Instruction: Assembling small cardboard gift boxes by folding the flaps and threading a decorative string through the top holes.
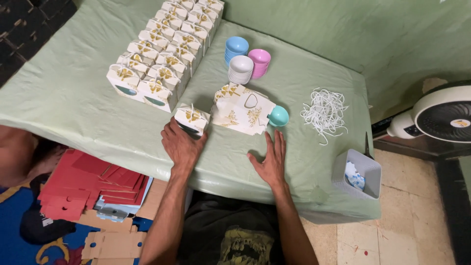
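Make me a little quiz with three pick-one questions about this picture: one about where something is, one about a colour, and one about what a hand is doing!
1. Where does the heap of white strings lie?
A. on the floor
B. on the green cloth, to the right of the flat boxes
C. inside the grey bin

2. What colour is the lone small bowl beside the flat boxes?
A. teal
B. red
C. yellow

3. What is the right hand doing?
A. gripping a bowl
B. lying flat and open on the cloth
C. holding scissors

Answers: 1 B, the strings rest on the cloth right of the flat boxes. 2 A, the bowl is plainly teal. 3 B, its fingers are spread on the cloth, empty.
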